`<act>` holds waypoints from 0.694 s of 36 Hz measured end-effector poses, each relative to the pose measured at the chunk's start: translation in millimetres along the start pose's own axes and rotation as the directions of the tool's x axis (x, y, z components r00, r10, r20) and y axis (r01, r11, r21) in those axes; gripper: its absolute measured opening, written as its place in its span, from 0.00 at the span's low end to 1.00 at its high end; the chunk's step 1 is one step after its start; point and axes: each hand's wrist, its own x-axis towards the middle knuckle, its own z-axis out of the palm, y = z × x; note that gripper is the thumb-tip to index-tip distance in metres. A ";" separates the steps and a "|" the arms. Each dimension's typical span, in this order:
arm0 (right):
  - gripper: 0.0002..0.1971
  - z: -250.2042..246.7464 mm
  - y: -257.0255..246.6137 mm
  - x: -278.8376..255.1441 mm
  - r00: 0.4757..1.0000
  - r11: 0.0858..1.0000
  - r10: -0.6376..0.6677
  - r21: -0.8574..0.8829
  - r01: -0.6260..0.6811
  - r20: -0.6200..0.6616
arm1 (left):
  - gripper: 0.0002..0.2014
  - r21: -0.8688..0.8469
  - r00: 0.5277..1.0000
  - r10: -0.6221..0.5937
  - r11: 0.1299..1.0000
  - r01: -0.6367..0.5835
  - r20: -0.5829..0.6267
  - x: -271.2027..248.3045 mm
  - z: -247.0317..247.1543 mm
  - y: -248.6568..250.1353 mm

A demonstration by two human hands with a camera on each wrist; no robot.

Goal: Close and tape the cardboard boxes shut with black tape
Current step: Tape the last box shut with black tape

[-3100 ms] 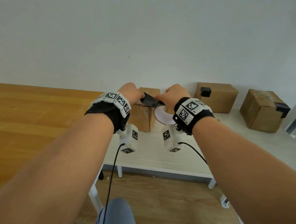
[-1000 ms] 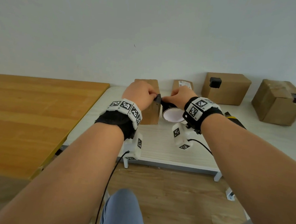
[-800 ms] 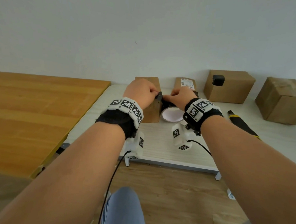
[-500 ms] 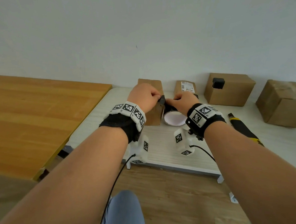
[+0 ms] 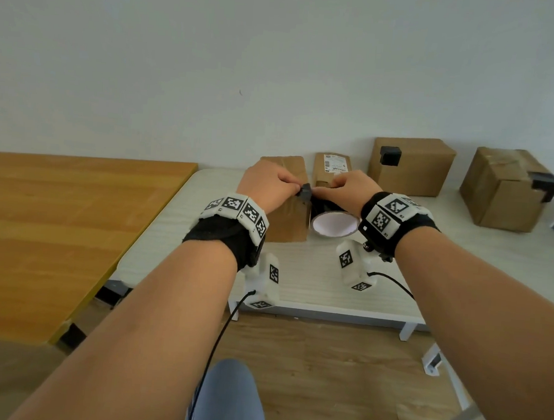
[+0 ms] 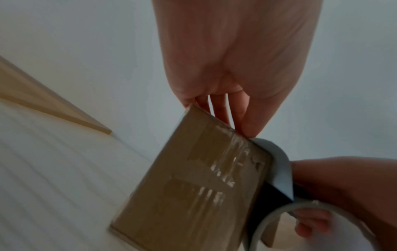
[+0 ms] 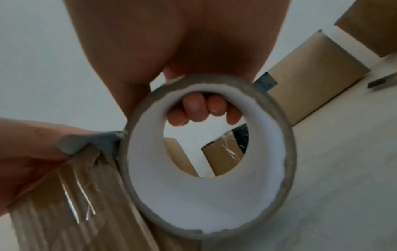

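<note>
The left hand pinches the tape end onto an upright box, the right hand gripping the roll; two boxes beyond already taped.

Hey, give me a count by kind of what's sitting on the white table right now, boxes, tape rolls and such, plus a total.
Cardboard boxes: 4, the near box, the labelled box, the left taped box and the right taped box.
Tape rolls: 1, the tape roll held by the right hand.
Total: 5
</note>
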 end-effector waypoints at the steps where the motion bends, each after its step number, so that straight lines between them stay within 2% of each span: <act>1: 0.23 0.5 1.5 -1.1 1.000 1.000 0.007 0.031 -0.007 0.006 | 0.09 -0.003 1.000 0.000 1.000 0.000 0.001 -0.4 -0.1 0.3; 6: 0.16 -0.8 9.6 -2.4 0.996 0.987 0.070 0.142 -0.077 0.050 | 0.09 -0.008 1.000 0.002 1.000 -0.002 0.003 -0.8 0.2 1.4; 10: 0.16 -1.6 11.9 -0.8 0.995 0.980 0.095 0.177 -0.095 0.007 | 0.09 0.016 1.000 0.007 1.000 -0.007 0.001 -1.6 1.4 2.0; 19: 0.14 1.8 -3.1 4.4 0.998 0.999 0.052 -0.013 -0.051 0.041 | 0.09 -0.008 1.000 0.008 1.000 -0.008 0.000 -2.0 0.4 1.1; 25: 0.14 2.9 -6.9 8.0 0.992 0.996 0.069 -0.067 -0.062 0.101 | 0.09 -0.008 1.000 0.021 1.000 -0.021 0.003 -1.9 1.3 -0.2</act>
